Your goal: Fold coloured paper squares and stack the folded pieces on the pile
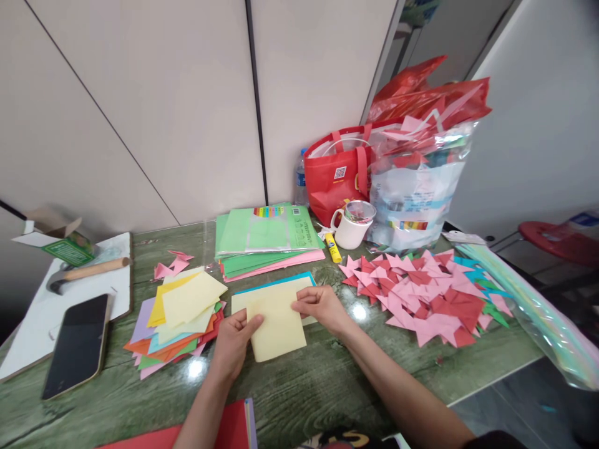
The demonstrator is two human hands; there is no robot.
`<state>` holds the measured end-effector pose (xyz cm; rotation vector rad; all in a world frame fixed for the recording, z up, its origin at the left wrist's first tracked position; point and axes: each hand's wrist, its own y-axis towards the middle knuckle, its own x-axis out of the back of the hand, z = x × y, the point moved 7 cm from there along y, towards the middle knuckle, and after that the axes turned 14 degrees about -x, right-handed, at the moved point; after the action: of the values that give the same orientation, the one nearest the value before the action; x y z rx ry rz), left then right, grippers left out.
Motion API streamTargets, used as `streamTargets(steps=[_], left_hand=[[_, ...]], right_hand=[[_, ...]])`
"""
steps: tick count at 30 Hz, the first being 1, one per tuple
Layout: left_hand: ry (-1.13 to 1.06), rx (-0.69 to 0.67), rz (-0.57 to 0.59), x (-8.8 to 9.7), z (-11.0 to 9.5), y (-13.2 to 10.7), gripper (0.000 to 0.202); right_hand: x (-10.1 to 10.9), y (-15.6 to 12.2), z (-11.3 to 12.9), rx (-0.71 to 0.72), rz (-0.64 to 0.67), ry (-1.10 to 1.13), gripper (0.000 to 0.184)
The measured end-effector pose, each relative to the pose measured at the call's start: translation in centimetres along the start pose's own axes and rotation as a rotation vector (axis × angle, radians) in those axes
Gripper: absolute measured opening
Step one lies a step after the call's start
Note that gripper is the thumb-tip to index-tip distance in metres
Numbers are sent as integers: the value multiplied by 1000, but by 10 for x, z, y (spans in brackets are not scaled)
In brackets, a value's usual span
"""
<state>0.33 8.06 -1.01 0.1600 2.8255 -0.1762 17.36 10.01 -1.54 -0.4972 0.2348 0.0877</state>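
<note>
Between my hands is a pale yellow sheet of paper (279,333), held up at its upper left and upper right edges. My left hand (234,340) pinches one side with the thumb on top. On the other side my right hand (322,305) is closed on the paper's edge with thumb and fingers. Behind it lie a cream sheet (241,302) and a blue sheet (304,277) that peeks out at the back. A pile of coloured paper squares (187,305) is left of my left hand. Folded pink and red paper pieces (416,293) are heaped to the right.
Green paper packs (262,231) lie at the back, near a yellow glue stick (333,248), white mug (352,229) and red bag (330,181). On the left are a phone (77,343), a hammer-like tool (93,269) and a small box (70,240). Long plastic-wrapped strips (538,312) overhang the right edge.
</note>
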Motion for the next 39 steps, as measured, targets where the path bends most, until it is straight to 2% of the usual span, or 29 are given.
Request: streamTargets(steps=[5, 11, 19, 32, 36, 39], left_hand=[[8, -29, -1, 2, -6, 2, 24], [27, -80, -64, 8, -5, 2, 19], [61, -77, -59, 9, -7, 3, 24], [32, -119, -141, 16, -8, 3, 20], [5, -93, -126, 13, -8, 3, 22], [1, -29, -58, 5, -4, 2, 26]], right_hand=[[1, 2, -2, 1, 17, -5, 32], [3, 3, -2, 18, 11, 4, 29], [0, 1, -2, 9, 17, -4, 31], [-7, -1, -5, -23, 63, -15, 31], [-5, 1, -7, -30, 39, -1, 31], [2, 4, -6, -8, -6, 17, 32]])
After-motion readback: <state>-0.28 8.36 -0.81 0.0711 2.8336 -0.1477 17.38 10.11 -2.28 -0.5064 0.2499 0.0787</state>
